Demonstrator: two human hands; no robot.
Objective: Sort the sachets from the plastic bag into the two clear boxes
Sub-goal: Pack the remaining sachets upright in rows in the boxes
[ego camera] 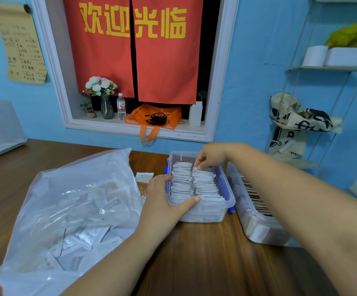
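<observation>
- The second clear box (258, 231) stands near the table's (205, 253) right edge. The right forearm covers much of it, and we see only a strip of brown sachets (256, 201) on edge inside.
- The plastic bag (71, 210) lies toward the table's left edge, its lower corner cut off by the frame. Its cloudy film blurs the loose sachets (83, 238) heaped inside.
- A single packet (144, 177) lies flat on the table between the bag and the first clear box (207, 212), partly behind the left hand.
- The left hand (162, 199) grips the first clear box at its near-left corner, fingers round the left wall, thumb over the rim on the front of the silver sachets (184, 184), which stand in two rows.
- The right hand (211, 157) is curled, and its fingertips pinch the top of a white sachet (195, 168) at the far end of the right row.
- The red curtain (135, 50) reads 欢迎光临 in yellow.
- The handwriting on the paper scroll (21, 45) and the print on the sachets are too small for us to read.
</observation>
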